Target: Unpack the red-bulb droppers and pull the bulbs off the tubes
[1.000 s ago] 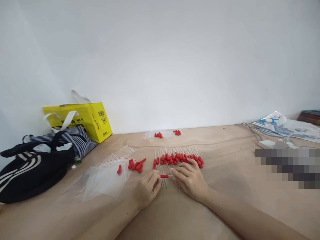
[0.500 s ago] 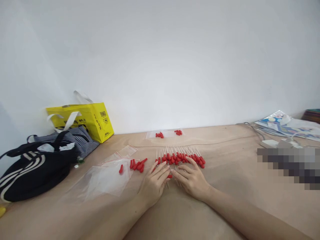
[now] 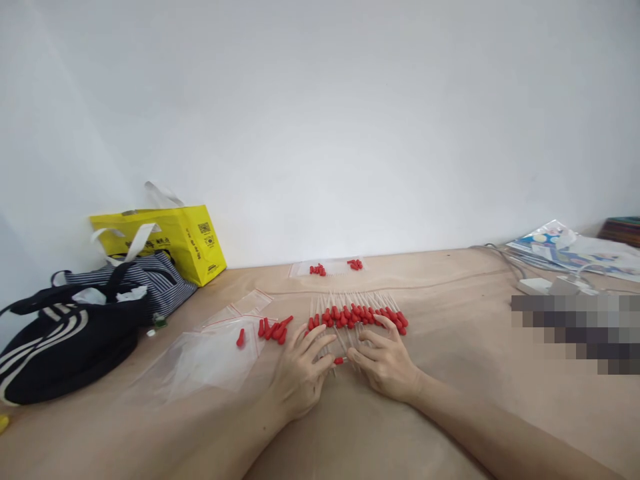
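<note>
Left hand [image 3: 300, 373] and right hand [image 3: 385, 363] are lying open, fingers spread on the droppers [image 3: 357, 315] mid counter [image 3: 475, 393], gripping nothing. The row is looking capped; loose caps [image 3: 273, 329] and flat bags [image 3: 210, 363] are waiting at left.

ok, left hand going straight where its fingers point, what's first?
The left hand points forward and slightly right: first comes the left end of the row of clear thin droppers with red rubber bulbs, just past the fingertips. Depth unclear; they may already touch.

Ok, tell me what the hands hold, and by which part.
A dropper, seemingly pinched at its red bulb between left hand and right hand; grip partly hidden.
</note>
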Tool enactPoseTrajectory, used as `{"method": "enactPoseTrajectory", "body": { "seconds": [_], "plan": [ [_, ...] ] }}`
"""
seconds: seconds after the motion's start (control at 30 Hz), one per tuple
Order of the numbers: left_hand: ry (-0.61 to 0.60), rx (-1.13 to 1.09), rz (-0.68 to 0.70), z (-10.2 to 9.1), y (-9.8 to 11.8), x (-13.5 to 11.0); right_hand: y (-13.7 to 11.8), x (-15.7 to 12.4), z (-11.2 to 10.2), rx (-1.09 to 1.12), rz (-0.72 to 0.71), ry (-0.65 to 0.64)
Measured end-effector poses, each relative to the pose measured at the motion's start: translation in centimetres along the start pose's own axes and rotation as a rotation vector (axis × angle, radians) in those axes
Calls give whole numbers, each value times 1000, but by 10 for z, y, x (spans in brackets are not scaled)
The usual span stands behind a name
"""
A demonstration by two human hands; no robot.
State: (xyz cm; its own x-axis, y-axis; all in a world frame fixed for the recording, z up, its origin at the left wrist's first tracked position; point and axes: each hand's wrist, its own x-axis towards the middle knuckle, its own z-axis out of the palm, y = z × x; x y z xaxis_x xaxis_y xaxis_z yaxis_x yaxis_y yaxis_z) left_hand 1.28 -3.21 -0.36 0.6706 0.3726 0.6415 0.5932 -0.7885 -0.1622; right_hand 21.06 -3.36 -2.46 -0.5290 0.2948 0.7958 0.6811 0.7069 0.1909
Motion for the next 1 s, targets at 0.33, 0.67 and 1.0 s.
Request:
{"method": "enactPoseTrajectory", "body": {
  "seconds": [0.33, 0.67, 1.0],
  "plan": [
    [47, -2, -287, -13, -29, -16, 27, -19, -7, -35, 192, -55],
    [64, 46, -594, -5, -71, -30, -3, 3, 5, 199, 378, -333],
    [-36, 89, -436, 5, -64, -21, -18, 30, 28, -47, 376, -261]
  ]
}}
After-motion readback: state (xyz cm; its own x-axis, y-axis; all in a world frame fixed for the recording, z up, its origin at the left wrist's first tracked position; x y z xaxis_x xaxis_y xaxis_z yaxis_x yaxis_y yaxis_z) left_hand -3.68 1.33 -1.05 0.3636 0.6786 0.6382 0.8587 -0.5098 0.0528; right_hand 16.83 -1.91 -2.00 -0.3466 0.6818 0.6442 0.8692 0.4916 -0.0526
